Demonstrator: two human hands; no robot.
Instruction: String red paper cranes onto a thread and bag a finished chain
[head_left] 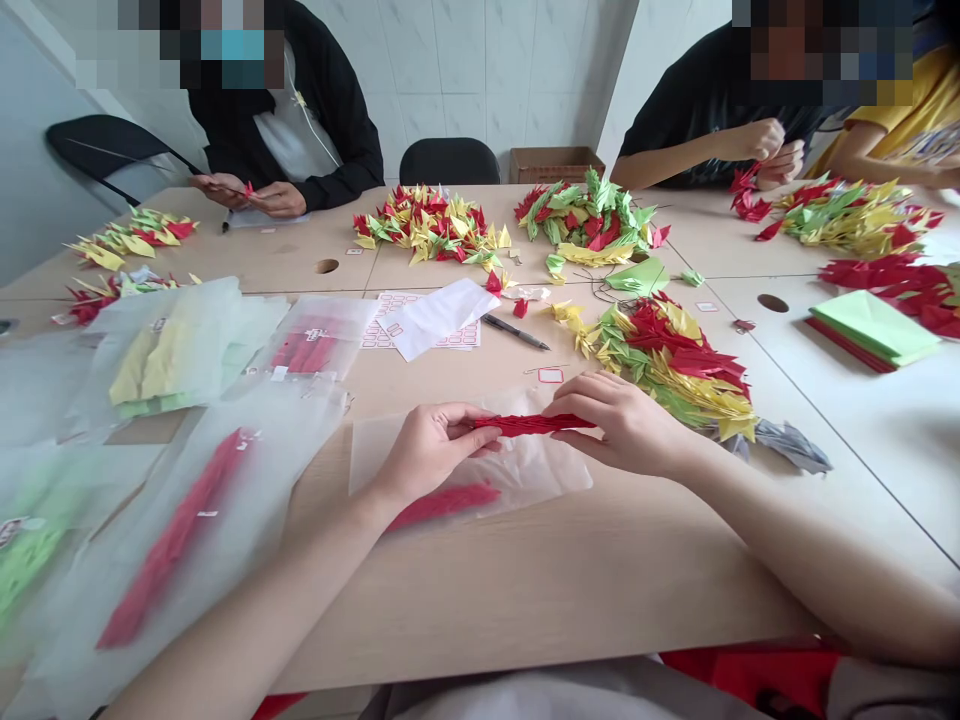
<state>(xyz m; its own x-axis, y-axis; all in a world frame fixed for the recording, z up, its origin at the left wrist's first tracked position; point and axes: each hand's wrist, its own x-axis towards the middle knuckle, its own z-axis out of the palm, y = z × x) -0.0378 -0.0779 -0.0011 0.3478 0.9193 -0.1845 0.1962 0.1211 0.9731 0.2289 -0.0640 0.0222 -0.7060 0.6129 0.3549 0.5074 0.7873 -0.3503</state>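
My left hand (435, 445) pinches the left end of a narrow bundle of red folded paper (521, 425) between thumb and fingers. The right end is held by my right hand (626, 425), its fingers over the top and its thumb below. The bundle lies level above a translucent bag (559, 478) on the table. In or under that bag, partly behind my left wrist, shows another red folded-paper strip (442, 503). A small red-bordered label (550, 376) lies just beyond my hands.
Left are several translucent bags (292, 440) holding folded paper. Ahead lie a white sheet (442, 318), a pen (517, 332) and a colourful paper pile (675, 360). Green square paper (874, 325) sits right. Other people work across the table: one at left (322, 110), another at right (682, 110).
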